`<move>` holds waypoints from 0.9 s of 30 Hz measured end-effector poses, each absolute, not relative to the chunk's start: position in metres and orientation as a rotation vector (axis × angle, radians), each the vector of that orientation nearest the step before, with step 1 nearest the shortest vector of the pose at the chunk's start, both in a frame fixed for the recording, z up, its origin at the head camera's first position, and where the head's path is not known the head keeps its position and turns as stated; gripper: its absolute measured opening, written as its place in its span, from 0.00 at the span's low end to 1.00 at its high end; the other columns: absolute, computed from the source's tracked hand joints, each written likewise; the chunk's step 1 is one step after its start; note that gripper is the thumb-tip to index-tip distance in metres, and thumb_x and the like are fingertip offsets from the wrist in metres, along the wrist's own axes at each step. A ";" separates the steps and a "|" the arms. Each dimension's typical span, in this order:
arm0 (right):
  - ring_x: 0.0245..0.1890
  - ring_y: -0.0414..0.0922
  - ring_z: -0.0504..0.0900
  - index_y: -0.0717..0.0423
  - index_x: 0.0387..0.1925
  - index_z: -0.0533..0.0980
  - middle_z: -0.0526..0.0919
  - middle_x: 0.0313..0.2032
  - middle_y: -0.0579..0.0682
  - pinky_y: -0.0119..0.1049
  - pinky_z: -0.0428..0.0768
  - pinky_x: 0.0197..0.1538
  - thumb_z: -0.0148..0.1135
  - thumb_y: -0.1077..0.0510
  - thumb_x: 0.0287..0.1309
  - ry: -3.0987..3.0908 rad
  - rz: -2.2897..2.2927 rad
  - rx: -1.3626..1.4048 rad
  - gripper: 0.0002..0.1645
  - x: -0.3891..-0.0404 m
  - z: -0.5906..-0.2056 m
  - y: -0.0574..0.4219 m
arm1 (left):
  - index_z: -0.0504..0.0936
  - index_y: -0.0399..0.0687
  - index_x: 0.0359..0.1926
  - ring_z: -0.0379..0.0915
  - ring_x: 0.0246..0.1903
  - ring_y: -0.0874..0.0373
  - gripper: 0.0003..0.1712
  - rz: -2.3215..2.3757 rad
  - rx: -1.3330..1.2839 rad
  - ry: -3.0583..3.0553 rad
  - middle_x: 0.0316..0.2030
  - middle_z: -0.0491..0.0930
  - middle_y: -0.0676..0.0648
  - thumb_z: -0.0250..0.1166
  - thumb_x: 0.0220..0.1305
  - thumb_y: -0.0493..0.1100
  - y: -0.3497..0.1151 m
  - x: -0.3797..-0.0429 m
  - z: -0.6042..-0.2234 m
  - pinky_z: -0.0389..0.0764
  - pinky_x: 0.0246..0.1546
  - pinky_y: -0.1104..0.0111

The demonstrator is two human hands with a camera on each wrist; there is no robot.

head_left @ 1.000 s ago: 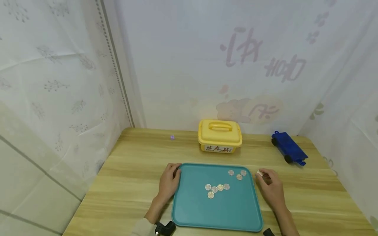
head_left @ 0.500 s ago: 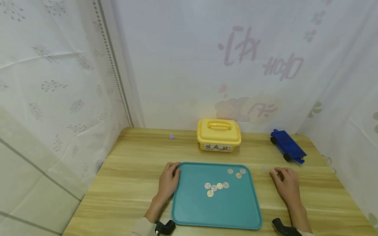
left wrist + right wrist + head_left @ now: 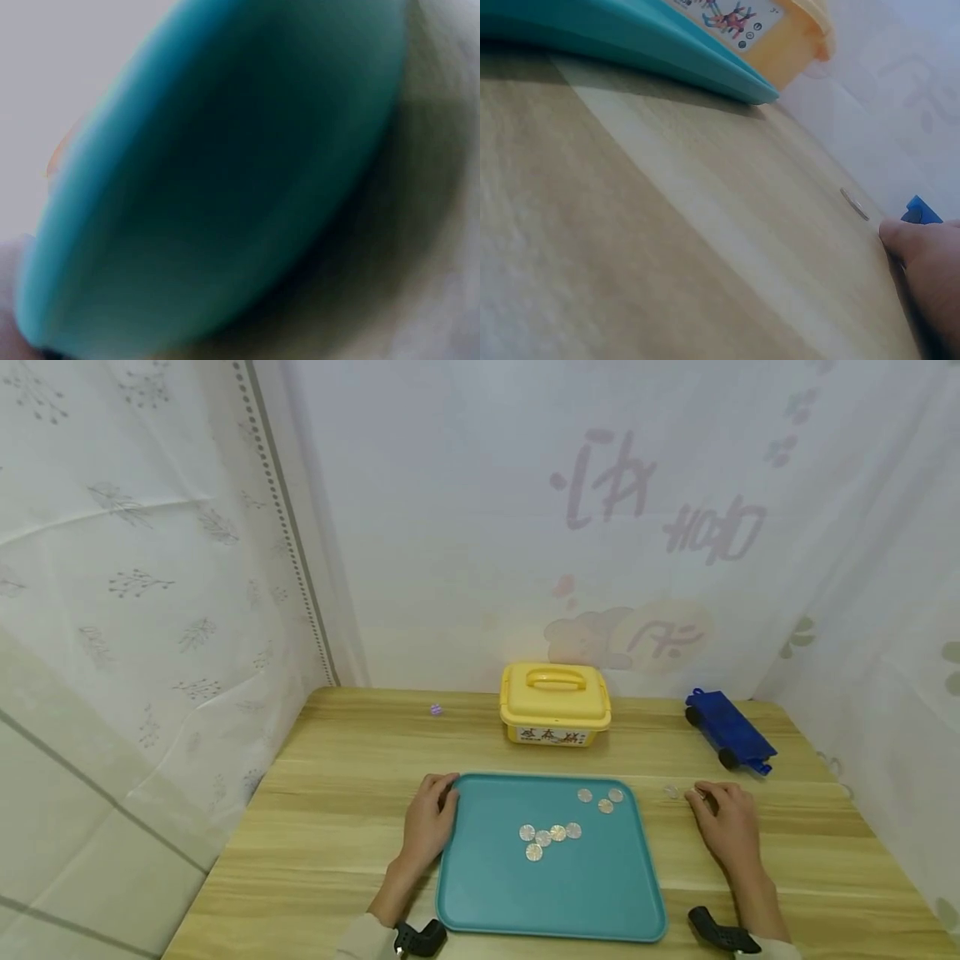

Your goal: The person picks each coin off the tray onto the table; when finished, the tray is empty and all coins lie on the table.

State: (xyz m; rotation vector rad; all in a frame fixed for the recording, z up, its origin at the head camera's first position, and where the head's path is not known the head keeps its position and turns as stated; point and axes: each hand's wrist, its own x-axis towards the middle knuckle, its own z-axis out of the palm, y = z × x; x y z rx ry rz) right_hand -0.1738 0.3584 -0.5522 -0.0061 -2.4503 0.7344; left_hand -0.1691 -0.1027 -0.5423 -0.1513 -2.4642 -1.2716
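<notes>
In the head view my right hand (image 3: 727, 828) is low on the table right of the tray, its thumb and index finger pinching a small round coin (image 3: 699, 792) that they partly cover. Just left of it another coin (image 3: 671, 792) lies on the wood, visible edge-on in the right wrist view. My left hand (image 3: 429, 817) rests against the upper left edge of the teal tray (image 3: 555, 902), with thumb and fingertips touching the rim. Several shiny coins lie in the tray: a cluster (image 3: 543, 838) near the middle and three (image 3: 605, 806) at its upper right.
Behind the tray stands a yellow lidded box (image 3: 557, 702) with a handle. A blue toy cart (image 3: 729, 731) sits at the back right, and a small purple piece (image 3: 437, 709) at the back left. Curtains (image 3: 480, 527) close off the table's far side.
My right hand, with a coin at its fingertips beside the tray a second ago, has shifted right. One coin now lies on the table there. My left hand stays at the tray.
</notes>
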 end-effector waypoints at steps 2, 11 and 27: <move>0.38 0.57 0.68 0.63 0.38 0.79 0.75 0.35 0.60 0.49 0.61 0.42 0.64 0.57 0.49 -2.444 0.738 -0.009 0.15 -0.175 -0.553 0.358 | 0.78 0.49 0.49 0.65 0.25 0.66 0.15 -1.257 -0.156 -2.465 0.39 0.74 0.52 0.57 0.61 0.41 -0.103 -0.169 -0.543 0.67 0.24 0.75; 0.37 0.56 0.68 0.62 0.37 0.80 0.75 0.35 0.59 0.49 0.60 0.43 0.65 0.57 0.48 -2.437 0.743 -0.046 0.15 -0.175 -0.555 0.357 | 0.78 0.48 0.49 0.64 0.24 0.67 0.14 -1.245 -0.170 -2.446 0.38 0.74 0.53 0.57 0.61 0.40 -0.103 -0.171 -0.544 0.66 0.23 0.75; 0.35 0.41 0.67 0.60 0.38 0.78 0.76 0.32 0.54 0.32 0.61 0.39 0.65 0.60 0.47 -2.321 0.930 -0.078 0.14 -0.173 -0.548 0.354 | 0.78 0.47 0.48 0.63 0.23 0.66 0.14 -1.260 -0.158 -2.445 0.38 0.74 0.52 0.58 0.60 0.39 -0.102 -0.170 -0.543 0.66 0.22 0.75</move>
